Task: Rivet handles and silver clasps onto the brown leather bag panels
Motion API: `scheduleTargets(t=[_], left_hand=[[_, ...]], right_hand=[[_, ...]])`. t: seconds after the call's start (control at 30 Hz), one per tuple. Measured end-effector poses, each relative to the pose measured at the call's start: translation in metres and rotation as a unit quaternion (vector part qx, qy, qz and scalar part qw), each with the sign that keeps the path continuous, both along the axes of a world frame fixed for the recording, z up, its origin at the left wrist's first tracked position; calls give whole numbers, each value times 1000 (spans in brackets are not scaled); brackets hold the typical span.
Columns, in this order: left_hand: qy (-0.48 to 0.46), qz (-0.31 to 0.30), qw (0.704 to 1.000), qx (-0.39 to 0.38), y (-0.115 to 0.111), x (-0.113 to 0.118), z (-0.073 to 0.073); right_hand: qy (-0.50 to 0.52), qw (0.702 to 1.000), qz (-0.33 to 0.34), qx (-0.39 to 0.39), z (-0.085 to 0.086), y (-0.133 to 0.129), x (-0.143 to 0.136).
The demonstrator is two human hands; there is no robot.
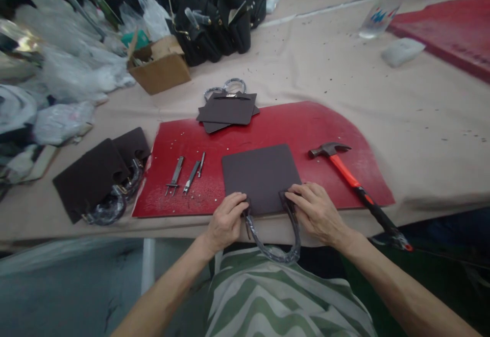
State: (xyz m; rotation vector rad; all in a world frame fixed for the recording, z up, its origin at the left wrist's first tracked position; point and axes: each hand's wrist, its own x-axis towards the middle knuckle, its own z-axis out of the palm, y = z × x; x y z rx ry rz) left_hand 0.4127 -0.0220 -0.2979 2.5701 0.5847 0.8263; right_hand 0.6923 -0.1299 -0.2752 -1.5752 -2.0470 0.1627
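A dark brown bag panel [261, 176] lies on the red board [291, 122], its near edge at the table's front. A curved, plastic-wrapped bag handle [273, 254] hangs from that edge towards my lap. My left hand [228, 220] pinches the handle's left end at the panel's near left corner. At the near right, my right hand [316, 209] has its fingers closed on the handle's other end, where a small dark tab shows. The fingers hide part of both joins.
Left of the panel lie several metal punches [192, 177]. A claw hammer [350, 173] rests at right, its grip past the table edge. More panels with handles lie behind [231, 110] and at left [94, 173]. A cardboard box [161, 69] and black bags [214, 20] stand farther back.
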Motion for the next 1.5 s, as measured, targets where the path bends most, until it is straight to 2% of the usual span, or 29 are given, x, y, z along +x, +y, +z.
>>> scheduleTargets(t=[0.2, 0.3, 0.37, 0.43, 0.5, 0.57, 0.63, 0.73, 0.8, 1.0, 1.1, 1.2, 1.23, 1.3, 1.37, 1.43, 1.5], left_hand=[[28, -10, 999, 17, -7, 35, 4], [2, -8, 1000, 24, -5, 37, 6], [-28, 14, 999, 12, 1, 30, 10], [-45, 91, 995, 10, 13, 19, 19], [-8, 215, 976, 19, 34, 3, 31], [89, 334, 938, 13, 60, -13, 44], [214, 400, 891, -22, 85, -27, 57], [362, 408, 833, -92, 114, -39, 70], [405, 395, 815, -128, 127, -40, 73], [431, 360, 812, -159, 146, -45, 72], [369, 376, 832, -173, 145, -58, 73], [177, 381, 869, -263, 132, -65, 73], [92, 370, 870, -312, 124, -62, 73], [-69, 333, 846, -411, 105, -48, 70], [-185, 288, 801, -491, 84, -24, 66], [-248, 239, 761, -550, 64, 4, 60], [-275, 196, 733, -590, 47, 31, 51]], right_hand=[[-40, 996, -58, 57, -12, 3, 19], [-61, 992, -56, 90, -21, 7, 26], [-67, 991, -51, 107, -24, 8, 27], [-70, 990, -44, 115, -24, 8, 27], [-73, 990, -39, 116, -23, 8, 27], [-72, 990, -40, 118, -22, 9, 28], [-63, 990, -45, 118, -22, 10, 27], [-53, 991, -55, 109, -21, 11, 25], [-52, 992, -61, 98, -19, 10, 23], [-37, 994, -80, 66, -13, 5, 15], [-25, 994, -84, 60, -12, 4, 12], [-15, 994, -89, 55, -12, 4, 11], [-13, 994, -91, 52, -12, 4, 10], [-9, 994, -96, 48, -13, 3, 10], [-5, 994, -101, 45, -14, 2, 10], [-1, 994, -103, 41, -14, 2, 9], [-1, 994, -104, 39, -14, 2, 9]])
